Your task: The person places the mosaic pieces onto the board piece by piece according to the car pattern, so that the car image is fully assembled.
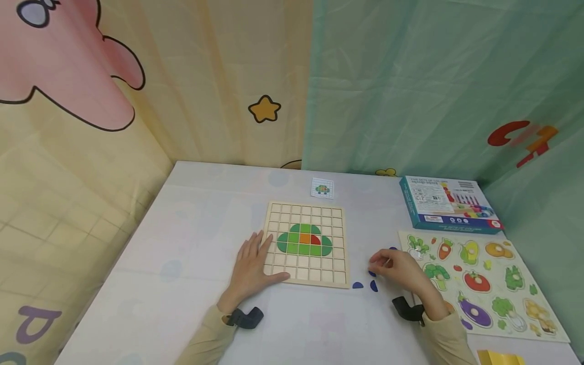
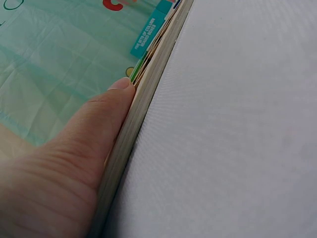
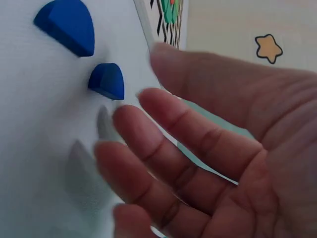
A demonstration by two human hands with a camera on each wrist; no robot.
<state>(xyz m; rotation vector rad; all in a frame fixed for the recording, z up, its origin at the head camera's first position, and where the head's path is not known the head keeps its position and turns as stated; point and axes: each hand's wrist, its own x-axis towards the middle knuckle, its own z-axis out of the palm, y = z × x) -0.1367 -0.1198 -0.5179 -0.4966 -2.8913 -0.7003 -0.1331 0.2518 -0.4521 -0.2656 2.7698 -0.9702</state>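
A wooden grid board (image 1: 303, 274) holds a pattern of green blocks (image 1: 303, 249), an orange square (image 1: 305, 238) and a red quarter-round block (image 1: 315, 240). My left hand (image 1: 250, 266) rests at the board's left front corner, fingers spread along its side. In the left wrist view the thumb (image 2: 94, 116) lies against the board's edge. To the right of the board my right hand (image 1: 397, 268) hovers over several dark blue half-round blocks (image 1: 374, 286). Its fingers are loosely bent, thumb apart from them, and nothing shows between them; blue blocks (image 3: 108, 82) lie just beyond the fingertips.
Behind the board lies a small pattern card (image 1: 322, 188). A boxed set (image 1: 449, 205) stands at the back right, with a vegetable picture board (image 1: 488, 304) in front of it. A yellow object (image 1: 500, 358) shows at the bottom right edge. Printed curtains hang around the table.
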